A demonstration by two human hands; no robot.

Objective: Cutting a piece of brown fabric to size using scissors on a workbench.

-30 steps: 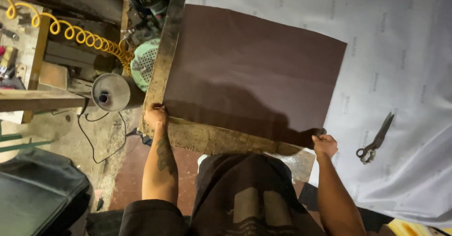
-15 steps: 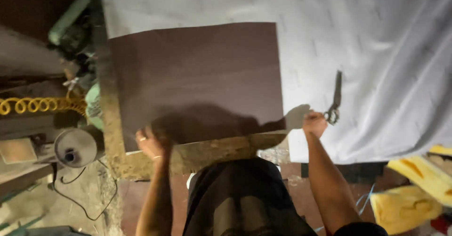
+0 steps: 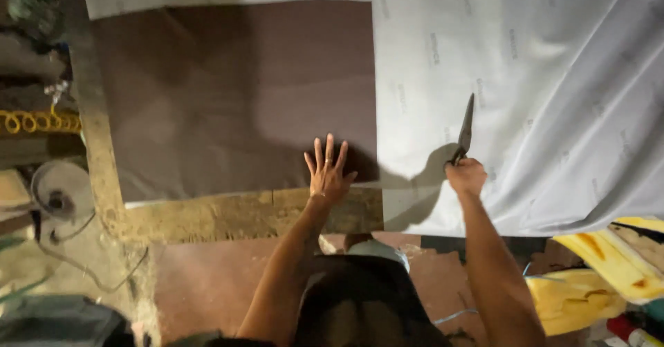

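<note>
You are pressing your left hand (image 3: 328,172) flat, fingers spread apart and gripping nothing, on the near edge of the dark brown sheet (image 3: 235,98) that is lying on the counter (image 3: 228,215). Your right hand (image 3: 465,176) is keeping its grip clamped on the handles of the dark scissors (image 3: 463,131), blades pointing away from you over the pale grey sheet (image 3: 526,77) beside the brown one.
</note>
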